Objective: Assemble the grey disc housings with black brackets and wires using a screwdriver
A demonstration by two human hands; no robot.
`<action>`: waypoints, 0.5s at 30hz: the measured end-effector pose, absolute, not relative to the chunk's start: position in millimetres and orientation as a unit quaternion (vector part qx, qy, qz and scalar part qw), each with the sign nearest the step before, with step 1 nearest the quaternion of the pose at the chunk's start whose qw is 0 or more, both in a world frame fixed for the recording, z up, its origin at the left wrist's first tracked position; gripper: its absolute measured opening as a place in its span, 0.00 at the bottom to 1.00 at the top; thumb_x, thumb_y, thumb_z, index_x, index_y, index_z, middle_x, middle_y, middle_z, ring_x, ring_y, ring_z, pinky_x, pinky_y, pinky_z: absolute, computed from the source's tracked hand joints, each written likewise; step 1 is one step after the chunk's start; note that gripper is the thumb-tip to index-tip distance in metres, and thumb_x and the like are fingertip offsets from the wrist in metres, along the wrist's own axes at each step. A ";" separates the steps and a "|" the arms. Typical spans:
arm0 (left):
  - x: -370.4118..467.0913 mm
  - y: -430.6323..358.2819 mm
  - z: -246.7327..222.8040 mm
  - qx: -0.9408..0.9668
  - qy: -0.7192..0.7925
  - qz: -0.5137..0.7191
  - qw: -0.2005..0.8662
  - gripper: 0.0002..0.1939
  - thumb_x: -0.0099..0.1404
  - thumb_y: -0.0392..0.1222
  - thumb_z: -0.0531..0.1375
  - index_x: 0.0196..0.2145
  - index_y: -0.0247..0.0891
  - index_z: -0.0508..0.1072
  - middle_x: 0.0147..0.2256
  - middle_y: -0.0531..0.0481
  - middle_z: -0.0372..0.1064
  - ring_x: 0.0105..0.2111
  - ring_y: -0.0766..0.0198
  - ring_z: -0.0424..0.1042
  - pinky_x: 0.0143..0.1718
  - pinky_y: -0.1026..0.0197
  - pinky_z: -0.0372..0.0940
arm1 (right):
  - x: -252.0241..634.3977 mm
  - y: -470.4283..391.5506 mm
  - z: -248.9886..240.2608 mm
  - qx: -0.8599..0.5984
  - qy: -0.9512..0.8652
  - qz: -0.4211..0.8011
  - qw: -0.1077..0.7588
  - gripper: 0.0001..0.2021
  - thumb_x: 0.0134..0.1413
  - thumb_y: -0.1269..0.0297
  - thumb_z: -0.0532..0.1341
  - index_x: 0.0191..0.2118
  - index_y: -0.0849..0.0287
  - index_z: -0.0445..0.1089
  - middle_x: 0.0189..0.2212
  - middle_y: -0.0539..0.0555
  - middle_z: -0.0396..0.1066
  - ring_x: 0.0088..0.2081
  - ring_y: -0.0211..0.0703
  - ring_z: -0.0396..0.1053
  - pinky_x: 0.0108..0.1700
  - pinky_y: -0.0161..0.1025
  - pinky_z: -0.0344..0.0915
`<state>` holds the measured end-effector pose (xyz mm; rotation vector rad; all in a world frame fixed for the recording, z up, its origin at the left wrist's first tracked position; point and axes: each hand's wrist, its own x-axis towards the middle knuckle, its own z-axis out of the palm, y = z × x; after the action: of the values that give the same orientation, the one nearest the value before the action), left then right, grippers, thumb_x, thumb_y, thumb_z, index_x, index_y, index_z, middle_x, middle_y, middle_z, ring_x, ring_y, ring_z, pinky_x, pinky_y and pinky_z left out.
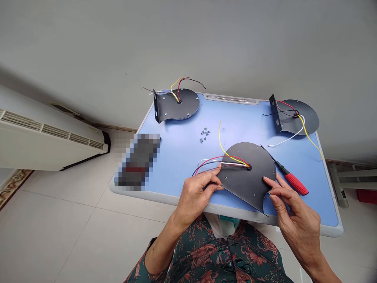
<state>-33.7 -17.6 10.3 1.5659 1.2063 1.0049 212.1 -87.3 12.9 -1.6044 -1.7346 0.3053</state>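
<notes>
A dark metal bracket plate (241, 177) with a rounded far end is tilted over the near part of the blue table. Red, yellow, white and black wires come out of a hole in its middle. My left hand (197, 192) pinches its left edge between thumb and fingers. On the right edge, my right hand (294, 208) has its thumb and fingertips closed on the plate near the curved corner. Just right of the plate lies a screwdriver (296, 184) with a red handle, its tip partly behind the plate. Several small screws (205, 133) lie loose beyond the plate.
Two similar bracket plates with wires rest on the table (173, 157), one at the far left (182, 108) and one at the far right (306, 116). A blurred-out dark object (138, 163) lies near the left edge. A wall stands behind; a white appliance (50, 137) is at left.
</notes>
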 end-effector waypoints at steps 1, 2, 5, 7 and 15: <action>-33.7 -17.7 10.2 0.628 0.489 0.404 0.450 0.09 0.62 0.31 0.61 0.28 0.44 0.78 0.42 0.50 0.82 0.55 0.53 0.77 0.54 0.57 0.71 | 211.7 -87.4 13.5 -0.627 -0.676 0.118 0.370 0.05 0.68 0.69 0.59 0.44 0.51 0.69 0.50 0.50 0.80 0.64 0.47 0.68 0.58 0.40 0.70; -33.7 -17.8 10.2 0.624 0.492 0.402 0.455 0.09 0.62 0.31 0.61 0.28 0.43 0.78 0.43 0.50 0.82 0.55 0.53 0.76 0.55 0.56 0.71 | 211.2 -87.7 14.2 -0.628 -0.675 0.119 0.368 0.05 0.68 0.69 0.58 0.44 0.51 0.69 0.50 0.50 0.80 0.64 0.47 0.68 0.58 0.40 0.70; -34.0 -18.0 10.2 0.613 0.496 0.399 0.467 0.09 0.62 0.32 0.61 0.28 0.43 0.78 0.42 0.50 0.82 0.56 0.52 0.75 0.55 0.56 0.71 | 209.3 -88.7 16.8 -0.630 -0.673 0.121 0.369 0.05 0.68 0.69 0.58 0.43 0.51 0.69 0.50 0.51 0.80 0.65 0.47 0.66 0.60 0.41 0.69; -34.5 -17.6 10.6 0.607 0.497 0.399 0.475 0.08 0.61 0.33 0.61 0.27 0.43 0.78 0.42 0.50 0.82 0.56 0.52 0.75 0.54 0.56 0.72 | 208.1 -89.3 18.5 -0.633 -0.670 0.121 0.369 0.04 0.68 0.68 0.58 0.43 0.51 0.69 0.50 0.51 0.80 0.65 0.47 0.66 0.61 0.41 0.69; -36.3 -15.0 12.7 0.598 0.493 0.388 0.499 0.06 0.60 0.34 0.61 0.27 0.41 0.77 0.43 0.48 0.82 0.56 0.51 0.76 0.56 0.56 0.71 | 207.6 -89.0 18.4 -0.632 -0.676 0.106 0.365 0.03 0.68 0.67 0.59 0.42 0.52 0.70 0.49 0.50 0.80 0.64 0.48 0.67 0.60 0.42 0.69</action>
<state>-36.3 -15.0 12.7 1.4459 1.1929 0.9375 207.6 -89.0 18.4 -1.6248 -1.7372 0.2725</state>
